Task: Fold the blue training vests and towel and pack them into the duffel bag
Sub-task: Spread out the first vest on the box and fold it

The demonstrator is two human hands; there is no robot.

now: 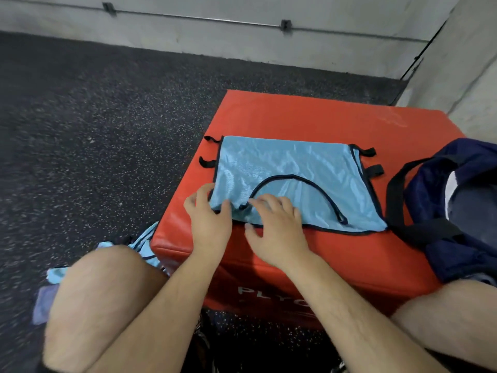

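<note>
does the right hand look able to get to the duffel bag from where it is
Probably yes: the duffel bag sits at the red box's right end, just beside the blue vest that the right hand rests on, and only flat cloth lies between them.

On my feed, a dark rubber floor (107, 130) flecked with pale specks runs back to a grey concrete wall (242, 47), where a thin metal conduit (201, 19) is clipped on by two brackets (286, 25). A second concrete wall (476, 84) closes the corner on the right. Near it a red padded box (295, 114) stands on the floor, white lettering (271, 294) on its near face, under flat, even light.
</note>
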